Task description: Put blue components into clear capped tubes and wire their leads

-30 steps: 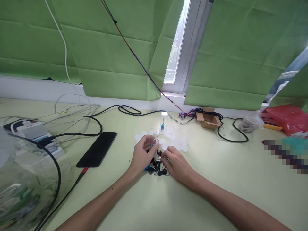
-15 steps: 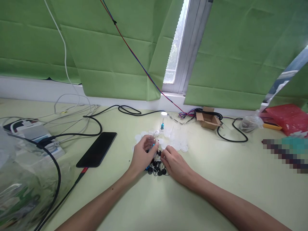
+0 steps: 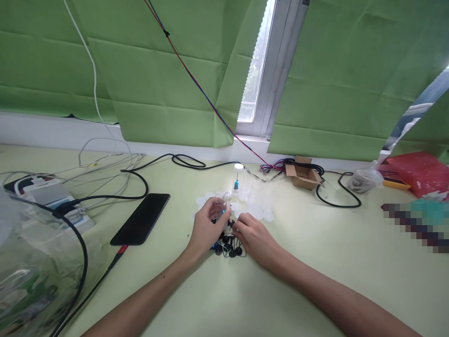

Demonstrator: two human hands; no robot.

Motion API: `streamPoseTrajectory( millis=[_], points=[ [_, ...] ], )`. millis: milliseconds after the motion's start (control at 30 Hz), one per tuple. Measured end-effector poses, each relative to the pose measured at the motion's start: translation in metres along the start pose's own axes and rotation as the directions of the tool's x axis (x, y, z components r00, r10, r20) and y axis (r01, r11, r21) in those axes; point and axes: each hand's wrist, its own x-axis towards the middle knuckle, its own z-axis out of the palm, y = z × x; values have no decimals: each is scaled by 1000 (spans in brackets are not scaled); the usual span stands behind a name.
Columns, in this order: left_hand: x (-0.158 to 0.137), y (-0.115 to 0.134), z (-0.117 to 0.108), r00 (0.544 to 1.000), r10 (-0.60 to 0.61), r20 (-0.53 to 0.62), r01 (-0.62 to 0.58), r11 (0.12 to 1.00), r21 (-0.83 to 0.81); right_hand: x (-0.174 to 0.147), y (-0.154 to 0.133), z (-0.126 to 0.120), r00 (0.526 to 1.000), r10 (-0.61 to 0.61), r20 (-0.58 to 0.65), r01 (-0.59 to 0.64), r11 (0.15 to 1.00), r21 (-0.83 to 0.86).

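Observation:
My left hand [image 3: 206, 227] is curled around a clear plastic tube, mostly hidden by the fingers; thin metal needles and a bit of blue show in it. Just right of it, my right hand [image 3: 254, 236] has its fingers pinched together at the edge of a heap of small black-headed parts with bent metal stems [image 3: 231, 248]; what the fingertips hold is hidden. Beyond the hands a capped clear tube [image 3: 238, 175] stands upright with a blue-hubbed needle [image 3: 236, 184] inside. Round white caps [image 3: 268, 216] and more clear tubes [image 3: 257, 196] lie around it.
A black phone [image 3: 141, 219] with a cable lies to the left, near a power strip [image 3: 72, 210] and a clear plastic bag [image 3: 31, 285]. An open cardboard box [image 3: 303, 175], cables, glasses [image 3: 261, 177] and a red bag [image 3: 421, 173] are along the back.
Almost nothing differs. My right fingertips have shifted very slightly left at the heap; my left hand stays in place around the tube.

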Motion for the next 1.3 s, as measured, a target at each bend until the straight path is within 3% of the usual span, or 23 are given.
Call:
streamPoseTrajectory(
  millis=[267,467,767,1033,1167,1300],
  points=[
    [-2,5,1,997,66,-38,-64,996,57,5,-4,-6,979,-159,127,188,946,-263],
    [-3,6,0,988,132,-75,-123,985,122,6,-5,-6,985,-137,108,162,947,-277],
    [-6,7,-2,972,183,-147,-157,973,171,3,1,-9,991,-77,-111,71,996,-54],
    [-6,5,-4,962,245,-118,-210,946,248,-1,3,-14,933,30,-359,73,960,269],
    [-8,8,-4,956,279,-88,-242,924,296,7,-1,-36,918,108,-382,30,941,338],
    [-7,10,-4,951,297,-82,-259,916,307,21,-7,-73,937,128,-324,-10,939,343]
  ],
)
